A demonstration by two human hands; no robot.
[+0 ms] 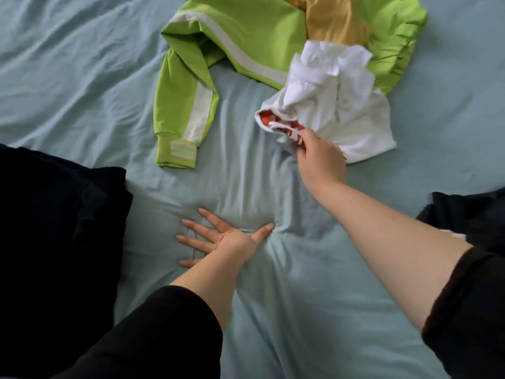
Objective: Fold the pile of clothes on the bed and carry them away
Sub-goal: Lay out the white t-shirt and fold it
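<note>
A crumpled white garment with a red-patterned edge lies partly over a sprawled lime-green jacket, a yellow garment bunched on top, on the blue bed.

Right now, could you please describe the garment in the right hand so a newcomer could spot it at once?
On the blue bed sheet, find the green jacket at the far side. Over its near right edge lies a crumpled white garment, pinched by the right hand. Unlike the jacket and yellow cloth, it shows a red patterned patch.
</note>
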